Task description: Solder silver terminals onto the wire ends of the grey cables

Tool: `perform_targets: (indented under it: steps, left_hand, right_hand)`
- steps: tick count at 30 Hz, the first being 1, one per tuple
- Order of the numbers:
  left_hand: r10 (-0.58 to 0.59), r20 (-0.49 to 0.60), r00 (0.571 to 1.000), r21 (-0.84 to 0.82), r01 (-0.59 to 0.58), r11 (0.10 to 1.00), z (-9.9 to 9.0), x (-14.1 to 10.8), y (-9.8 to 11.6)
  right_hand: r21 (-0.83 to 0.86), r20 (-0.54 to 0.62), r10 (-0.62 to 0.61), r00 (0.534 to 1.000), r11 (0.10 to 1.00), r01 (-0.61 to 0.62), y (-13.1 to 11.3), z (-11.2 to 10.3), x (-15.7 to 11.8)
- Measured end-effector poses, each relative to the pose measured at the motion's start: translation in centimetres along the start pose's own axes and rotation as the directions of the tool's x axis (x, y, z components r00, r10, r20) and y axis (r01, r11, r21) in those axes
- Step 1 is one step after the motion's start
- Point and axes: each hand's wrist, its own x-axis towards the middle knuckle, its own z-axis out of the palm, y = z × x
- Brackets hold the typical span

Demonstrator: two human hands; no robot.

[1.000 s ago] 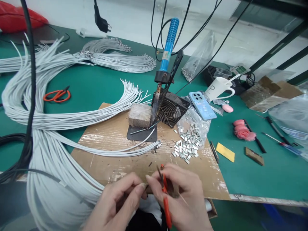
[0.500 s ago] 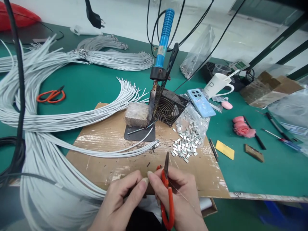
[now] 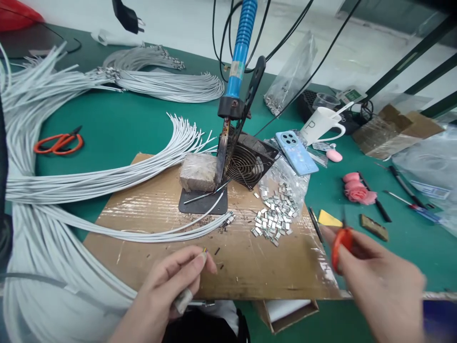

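At seven o'clock the left hand point(image 3: 177, 277) pinches a mostly hidden wire point(image 3: 204, 250); at four, the right hand point(image 3: 378, 274) grips blurred scissors point(image 3: 337, 251).

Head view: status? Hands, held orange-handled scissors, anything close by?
Left hand pinching small multicoloured tip. Right hand gripping orange-handled metal scissors. Yellow flat pad partly hidden by right hand.

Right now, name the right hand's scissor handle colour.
Scissor handle: orange-red, in the head view.

A dark letter P point(image 3: 310, 125) stands on the white mug point(image 3: 323, 119), in the upper right of the frame. The label point(image 3: 430, 189) on the bag point(image 3: 424, 164), at the right edge, and the sticker point(image 3: 236, 69) on the iron point(image 3: 242, 45), top centre, are too blurred to read.
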Motion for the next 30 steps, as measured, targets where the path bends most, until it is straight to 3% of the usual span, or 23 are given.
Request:
perform_targets:
  steps: [2, 6, 9, 11, 12, 13, 14, 15, 16, 18, 22, 27, 29, 30]
  left_hand:
    - [-0.023, 0.0, 1.0, -0.034, 0.023, 0.999, -0.1, 0.1, 0.3]
    - [-0.032, -0.017, 0.999, -0.115, 0.03, 0.993, -0.5, 0.3, 0.6]
    - [-0.033, -0.078, 0.996, -0.101, 0.025, 0.995, -0.9, 0.5, 0.7]
    - [0.003, -0.099, 0.995, -0.067, -0.01, 0.998, -1.2, 0.7, 0.9]
    - [0.017, -0.111, 0.994, -0.056, -0.024, 0.998, -1.3, 0.8, 1.0]
    - [0.024, -0.124, 0.992, -0.05, -0.031, 0.998, -1.4, 0.9, 1.1]
    - [0.025, -0.129, 0.991, -0.054, -0.033, 0.998, -1.4, 1.0, 1.2]
    - [0.026, -0.128, 0.991, -0.065, -0.035, 0.997, -1.5, 1.1, 1.4]
    - [0.03, -0.121, 0.992, -0.077, -0.039, 0.996, -1.6, 1.2, 1.4]
    - [0.038, -0.112, 0.993, -0.081, -0.047, 0.996, -1.7, 1.4, 1.5]
    - [0.037, -0.111, 0.993, -0.076, -0.045, 0.996, -2.1, 1.6, 1.3]
    - [0.02, -0.099, 0.995, -0.129, -0.033, 0.991, -2.0, 1.5, 1.3]
    - [0.014, -0.083, 0.996, -0.149, -0.026, 0.988, -2.1, 1.6, 1.1]
    - [0.014, -0.066, 0.998, -0.164, -0.025, 0.986, -2.1, 1.7, 1.0]
  right_hand:
    - [-0.231, -0.066, 0.112, 0.991, 0.965, -0.124, 1.8, -2.0, 4.0]
    - [-0.348, -0.015, 0.177, 0.984, 0.922, -0.171, 3.6, -4.4, 8.8]
    - [-0.346, -0.026, 0.18, 0.983, 0.921, -0.178, 4.0, -4.4, 8.5]
    - [-0.268, -0.096, 0.114, 0.989, 0.954, -0.136, 3.5, -3.5, 6.1]
    - [-0.135, -0.183, 0.02, 0.983, 0.99, -0.045, 3.0, -2.7, 4.3]
    - [0.033, -0.225, -0.15, 0.963, 0.986, 0.162, 2.3, -1.8, 2.3]
    - [0.191, -0.095, -0.41, 0.907, 0.887, 0.421, 1.4, -0.8, 0.3]
    - [0.344, 0.056, -0.635, 0.77, 0.737, 0.582, 0.4, 0.4, -1.8]
    - [0.467, 0.133, -0.76, 0.636, 0.614, 0.636, -0.7, 1.6, -3.6]
    - [0.641, 0.216, -0.862, 0.459, 0.48, 0.599, -2.6, 4.0, -6.3]
    - [0.668, 0.167, -0.905, 0.392, 0.396, 0.63, -4.3, 6.9, -8.0]
    - [0.631, 0.135, -0.931, 0.339, 0.344, 0.695, -4.0, 7.3, -7.9]
    - [0.632, 0.118, -0.924, 0.364, 0.353, 0.69, -3.8, 7.2, -8.0]
    - [0.634, 0.113, -0.908, 0.404, 0.379, 0.674, -3.7, 7.1, -8.1]
